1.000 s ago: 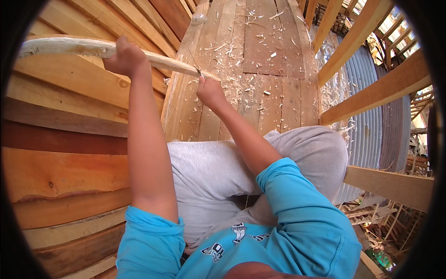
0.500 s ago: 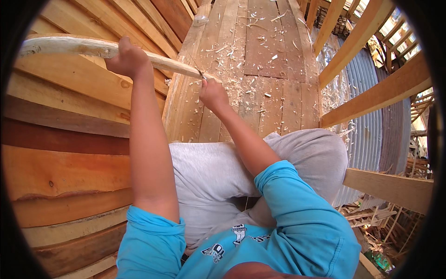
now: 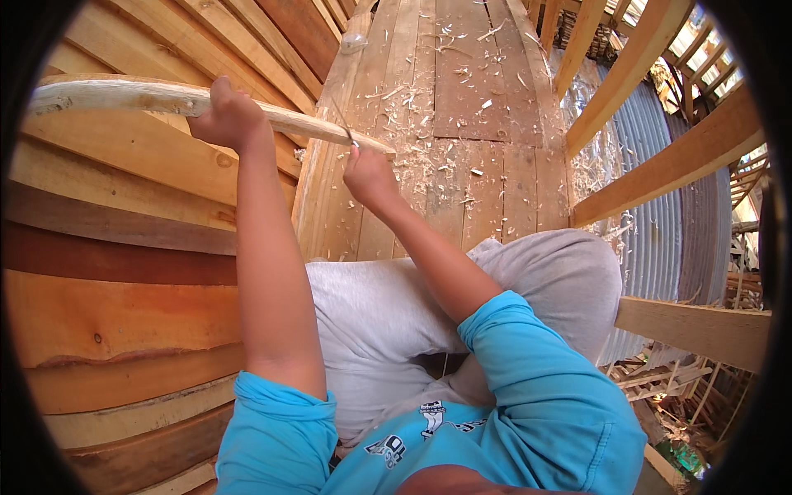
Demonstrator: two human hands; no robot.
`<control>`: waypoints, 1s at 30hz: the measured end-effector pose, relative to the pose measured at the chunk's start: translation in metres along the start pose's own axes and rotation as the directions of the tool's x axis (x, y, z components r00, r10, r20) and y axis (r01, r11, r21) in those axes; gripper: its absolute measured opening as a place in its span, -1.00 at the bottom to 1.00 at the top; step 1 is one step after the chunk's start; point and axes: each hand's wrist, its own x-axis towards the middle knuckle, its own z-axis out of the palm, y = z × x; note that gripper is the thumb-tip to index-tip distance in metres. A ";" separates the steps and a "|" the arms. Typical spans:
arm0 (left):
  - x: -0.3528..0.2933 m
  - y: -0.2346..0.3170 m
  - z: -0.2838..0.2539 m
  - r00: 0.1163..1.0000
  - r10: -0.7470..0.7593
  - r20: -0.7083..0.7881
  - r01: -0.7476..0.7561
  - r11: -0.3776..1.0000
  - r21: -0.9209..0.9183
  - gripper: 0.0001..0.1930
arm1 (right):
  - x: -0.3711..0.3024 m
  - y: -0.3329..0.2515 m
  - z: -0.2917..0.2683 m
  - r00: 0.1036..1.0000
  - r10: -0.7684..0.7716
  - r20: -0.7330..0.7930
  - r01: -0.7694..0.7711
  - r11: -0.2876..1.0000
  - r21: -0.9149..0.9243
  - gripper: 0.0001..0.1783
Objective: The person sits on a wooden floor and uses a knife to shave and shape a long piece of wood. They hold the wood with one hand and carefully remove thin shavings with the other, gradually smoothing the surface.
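Observation:
A long, pale, slightly curved wooden pole (image 3: 148,96) reaches from the far left to the plank floor ahead of me. My left hand (image 3: 229,115) is closed around it near its middle. Close to the pole's right end, my right hand (image 3: 369,171) is closed on the handle of a knife (image 3: 343,124). Its thin blade stands up across the pole and appears to touch the wood. Most of the handle is hidden in my fist. The pole's right tip sticks out a little past the blade.
Curled wood shavings (image 3: 450,161) lie scattered over the plank floor (image 3: 469,91). Stacked boards (image 3: 132,305) line my left side. On the right stand wooden rails (image 3: 668,169), with corrugated metal sheets (image 3: 652,223) beyond. A clear plastic object (image 3: 353,41) lies at the far floor edge.
My right hand and the knife have drawn back slightly left and toward me along the pole, baring more of its tip. My left hand and the pole sit a little lower in view.

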 end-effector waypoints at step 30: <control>-0.006 0.004 0.013 1.000 -0.010 0.003 0.010 1.000 -0.017 -0.87 | 0.025 0.042 0.001 0.980 0.008 0.199 0.032 0.979 -0.201 -0.52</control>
